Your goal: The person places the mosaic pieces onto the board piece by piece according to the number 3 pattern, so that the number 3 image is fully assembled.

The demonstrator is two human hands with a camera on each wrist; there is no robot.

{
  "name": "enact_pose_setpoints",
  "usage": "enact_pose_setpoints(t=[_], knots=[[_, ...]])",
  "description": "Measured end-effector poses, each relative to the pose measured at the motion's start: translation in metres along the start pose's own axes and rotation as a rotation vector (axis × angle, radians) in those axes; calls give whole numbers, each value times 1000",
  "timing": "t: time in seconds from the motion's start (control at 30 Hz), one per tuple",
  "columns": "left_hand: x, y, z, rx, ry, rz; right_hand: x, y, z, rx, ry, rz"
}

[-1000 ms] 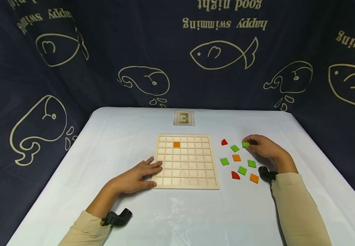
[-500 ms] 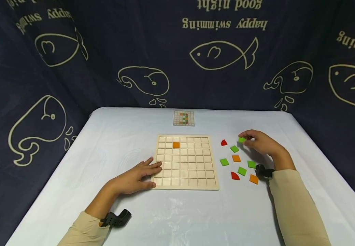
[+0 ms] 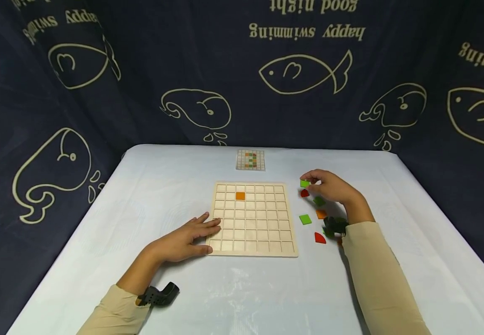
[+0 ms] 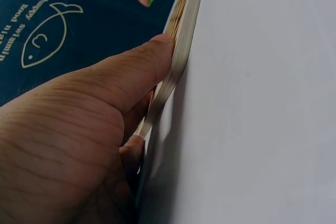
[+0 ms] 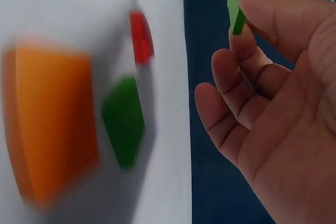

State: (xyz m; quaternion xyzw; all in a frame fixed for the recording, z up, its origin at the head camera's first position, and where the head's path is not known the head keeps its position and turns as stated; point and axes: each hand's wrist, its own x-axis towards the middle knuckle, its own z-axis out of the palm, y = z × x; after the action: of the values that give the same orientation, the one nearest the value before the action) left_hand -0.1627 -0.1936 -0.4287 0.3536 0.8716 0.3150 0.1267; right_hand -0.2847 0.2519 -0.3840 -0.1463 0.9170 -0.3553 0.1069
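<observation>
Right hand (image 3: 330, 186): pinches a green tile (image 3: 305, 184), thumb against fingertip;
Left hand (image 3: 187, 238): fingers spread, touching the grid board (image 3: 263, 254) at its left edge;
Green tile: aloft, right of the board.

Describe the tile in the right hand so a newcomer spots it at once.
On the white table, find the wooden grid board, then look right of its far right corner to the person's right hand. It pinches a green square tile. Unlike the other green tiles lying on the table, this one is held in the air.
</observation>
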Motion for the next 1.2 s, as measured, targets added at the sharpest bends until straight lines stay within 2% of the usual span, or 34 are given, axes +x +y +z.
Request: enact_pose_setpoints(t=[0.57, 1.0, 1.2], knots=[[1, 1, -2, -2, 1, -10, 26, -42, 35, 35, -59, -167], [-1, 1, -1, -4, -1, -6, 39, -70, 65, 85, -123, -167], [-1, 1, -1, -11, 0, -4, 46, -76, 79, 74, -155, -202]])
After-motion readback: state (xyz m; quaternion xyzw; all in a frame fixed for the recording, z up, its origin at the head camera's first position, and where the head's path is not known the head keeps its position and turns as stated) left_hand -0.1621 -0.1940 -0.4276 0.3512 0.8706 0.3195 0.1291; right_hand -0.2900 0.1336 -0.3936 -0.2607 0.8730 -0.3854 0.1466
